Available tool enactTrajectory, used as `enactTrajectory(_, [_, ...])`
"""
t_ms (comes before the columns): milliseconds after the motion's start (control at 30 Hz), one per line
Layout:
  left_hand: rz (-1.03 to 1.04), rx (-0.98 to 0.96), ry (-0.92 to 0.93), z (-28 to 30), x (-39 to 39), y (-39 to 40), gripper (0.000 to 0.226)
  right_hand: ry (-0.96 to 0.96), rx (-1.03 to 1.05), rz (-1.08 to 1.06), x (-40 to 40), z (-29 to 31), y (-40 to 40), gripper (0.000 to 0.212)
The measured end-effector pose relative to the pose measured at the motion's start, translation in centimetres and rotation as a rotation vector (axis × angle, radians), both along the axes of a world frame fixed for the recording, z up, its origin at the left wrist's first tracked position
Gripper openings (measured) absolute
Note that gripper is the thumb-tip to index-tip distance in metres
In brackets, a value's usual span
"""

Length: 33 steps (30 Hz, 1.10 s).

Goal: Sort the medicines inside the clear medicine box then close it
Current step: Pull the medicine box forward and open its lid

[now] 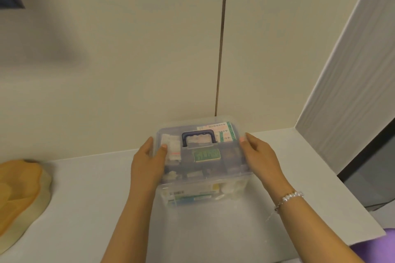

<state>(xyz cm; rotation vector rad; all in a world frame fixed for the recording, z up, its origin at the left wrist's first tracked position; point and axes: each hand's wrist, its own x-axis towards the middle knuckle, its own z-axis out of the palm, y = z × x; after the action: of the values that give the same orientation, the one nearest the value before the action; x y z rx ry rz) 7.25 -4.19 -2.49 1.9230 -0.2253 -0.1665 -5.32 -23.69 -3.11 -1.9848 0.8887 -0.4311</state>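
The clear medicine box (205, 190) stands on the white table (89, 194) close to the wall, its lid on top. A dark blue handle (198, 136) lies flat on the lid, with a green label (207, 155) in front of it. Medicine packets and boxes show through the lid and the front wall. My left hand (147, 162) grips the lid's left edge, thumb on top. My right hand (259, 156) grips the lid's right edge, thumb on top, with a bead bracelet on the wrist.
An orange and cream layered object (19, 194) lies at the table's left edge. A white ribbed panel (346, 83) rises at the right, where the table ends. A cream wall (128, 60) stands right behind the box. Something purple (376, 247) shows at the lower right corner.
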Motion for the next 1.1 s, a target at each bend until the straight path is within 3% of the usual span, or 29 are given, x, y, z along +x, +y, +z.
enactTrajectory(67, [0.027, -0.079, -0.031, 0.7, 0.1, 0.3, 0.052, -0.087, 0.017, -0.02, -0.1, 0.4, 0.2, 0.019])
enactTrajectory(133, [0.027, -0.13, -0.123, 1.6, -0.1, 0.4, 0.053, -0.227, 0.045, -0.097, -0.4, 1.3, 0.5, 0.035])
enactTrajectory(267, [-0.042, -0.211, -0.224, 2.9, -1.0, 0.1, 0.054, -0.51, 0.384, -0.172, -1.6, 4.3, -0.4, 0.029])
enactTrajectory(367, [-0.106, -0.216, -0.232, 3.2, -1.7, -0.4, 0.056, -0.591, 0.632, -0.068, -3.5, 6.1, -1.6, 0.021])
enactTrajectory(567, [-0.207, -0.213, -0.235, 3.5, -3.3, -1.3, 0.065, -0.711, 0.837, -0.013, -6.4, 7.8, -1.7, 0.023])
enactTrajectory(700, [-0.324, -0.229, -0.152, 4.4, -5.4, -2.5, 0.085, -0.786, 0.674, 0.016, -8.7, 9.6, -1.5, 0.014])
enactTrajectory(900, [-0.462, -0.396, 0.078, 5.9, -8.1, -4.6, 0.084, -0.808, 0.192, 0.073, -12.3, 11.6, -0.2, 0.021])
enactTrajectory(1000, [-0.591, -0.494, 0.164, 6.3, -9.4, -5.7, 0.083, -0.679, -0.088, 0.038, -13.3, 11.2, 0.2, 0.006])
enactTrajectory(1100, [-0.629, -0.519, 0.208, 6.1, -10.6, -7.4, 0.071, -0.472, -0.254, 0.011, -13.6, 9.8, -0.1, 0.01])
